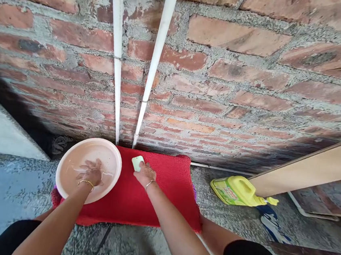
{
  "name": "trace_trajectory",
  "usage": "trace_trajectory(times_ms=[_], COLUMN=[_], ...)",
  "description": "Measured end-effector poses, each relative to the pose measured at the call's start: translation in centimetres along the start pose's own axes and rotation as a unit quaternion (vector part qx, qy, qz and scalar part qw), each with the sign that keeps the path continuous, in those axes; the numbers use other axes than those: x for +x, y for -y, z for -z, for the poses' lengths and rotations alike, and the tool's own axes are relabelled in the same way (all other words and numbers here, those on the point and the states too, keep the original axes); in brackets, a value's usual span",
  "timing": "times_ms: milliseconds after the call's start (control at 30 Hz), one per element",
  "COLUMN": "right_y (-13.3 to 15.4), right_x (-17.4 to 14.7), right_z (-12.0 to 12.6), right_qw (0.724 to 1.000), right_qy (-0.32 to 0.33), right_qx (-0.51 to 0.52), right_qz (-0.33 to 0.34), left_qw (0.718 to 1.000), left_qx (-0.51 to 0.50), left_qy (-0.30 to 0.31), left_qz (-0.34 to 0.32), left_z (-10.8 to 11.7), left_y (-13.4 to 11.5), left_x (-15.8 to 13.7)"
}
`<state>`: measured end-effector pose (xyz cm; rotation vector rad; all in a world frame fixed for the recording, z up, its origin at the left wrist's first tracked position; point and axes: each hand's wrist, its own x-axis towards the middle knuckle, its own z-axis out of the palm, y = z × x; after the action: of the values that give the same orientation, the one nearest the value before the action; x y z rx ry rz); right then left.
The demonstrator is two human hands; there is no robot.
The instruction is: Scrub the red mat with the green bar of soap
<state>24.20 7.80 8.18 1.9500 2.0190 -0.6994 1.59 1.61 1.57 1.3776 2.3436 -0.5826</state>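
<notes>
A pale pink round basin (62, 164) with water in it stands on the left end of a red cloth (163, 195). My left hand (91, 172) is in the basin, at the water, with its fingers spread and nothing held. Over the red cloth, just right of the basin, my right hand (146, 174) is closed on a pale green bar of soap (137, 162). The soap's far end sticks out past the fingers.
To the right, a yellow plastic jug (237, 190) lies on the rough floor, with blue-and-white footwear (274, 227) beyond it. A board (309, 170) leans at the right. Two white pipes (158, 49) run down the brick wall (233, 81). A pale panel (3, 126) stands left.
</notes>
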Motion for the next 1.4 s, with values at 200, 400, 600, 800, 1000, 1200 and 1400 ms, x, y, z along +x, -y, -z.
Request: trace_trajectory(times_ms=[200,400,600,800,1000,1200,1400], right_y=[-13.3,-21.3,-13.3,1.1,4.1,-5.3,-17.8], right_x=[-0.2,-2.8,-0.7,1.4,2.5,3.4,1.6], right_z=[3.6,6.2,4.2,1.0,0.2,3.0,6.7], right_qw=[0.988,0.965,0.983,0.999,0.997,0.999,0.981], right_qy=[-0.021,-0.051,-0.053,-0.021,-0.017,-0.028,-0.050], right_qx=[0.010,0.020,0.050,0.045,-0.004,-0.017,0.011], right_qz=[-0.155,-0.257,-0.171,0.011,0.076,-0.020,-0.188], left_qw=[1.000,1.000,1.000,0.998,0.998,0.999,0.997], left_qx=[0.011,0.016,-0.022,0.003,0.021,0.045,0.074], left_qy=[-0.008,-0.015,0.001,-0.055,-0.060,-0.023,-0.037], left_qz=[0.007,0.010,0.015,-0.016,-0.008,0.010,0.001], left_z=[-0.4,-0.8,-0.2,-1.1,-1.2,0.1,0.0], left_y=[0.0,-0.4,-0.3,-0.1,-0.2,-0.5,-0.7], left_x=[0.0,0.0,-0.1,0.0,0.0,-0.6,-1.0])
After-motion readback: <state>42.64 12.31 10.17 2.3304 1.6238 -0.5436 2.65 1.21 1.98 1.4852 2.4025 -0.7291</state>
